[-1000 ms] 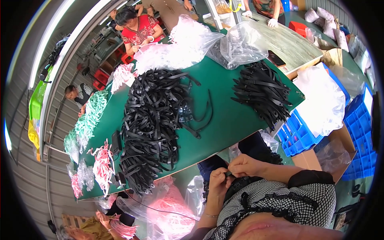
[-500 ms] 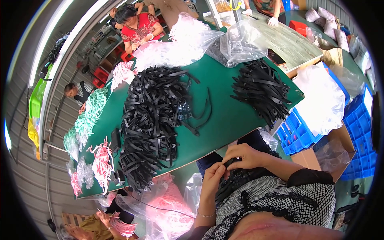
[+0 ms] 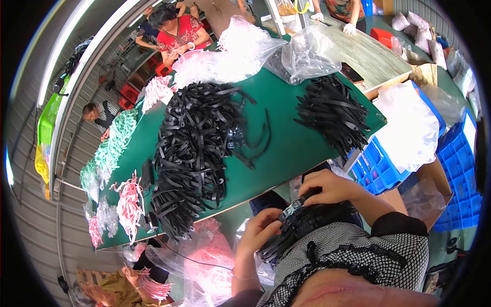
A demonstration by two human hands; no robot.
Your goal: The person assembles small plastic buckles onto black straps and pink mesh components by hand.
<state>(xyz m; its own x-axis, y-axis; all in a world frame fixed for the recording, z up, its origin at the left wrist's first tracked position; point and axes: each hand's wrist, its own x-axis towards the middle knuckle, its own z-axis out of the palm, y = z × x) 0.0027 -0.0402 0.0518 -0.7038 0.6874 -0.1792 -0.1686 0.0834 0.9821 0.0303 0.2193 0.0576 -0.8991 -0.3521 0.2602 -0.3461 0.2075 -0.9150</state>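
Between the hands, on the wearer's side of the desk (image 3: pixel 284 148), is a black strap (image 3: pixel 310 194) with a clear section (image 3: pixel 291 209). The right hand (image 3: pixel 328 188) pinches its dark end; whether the left hand (image 3: pixel 260 230) grips the other cannot be told. It looks light and bendy — the clear part probably stiffer, slicker — so the dark band should pinch best.

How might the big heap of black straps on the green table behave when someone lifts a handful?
The heap of black straps would probably feel floppy, since many bend into loops. It may come up in clumps, because the straps cross and overlap. Single straps look thin and narrow, so each is likely light.
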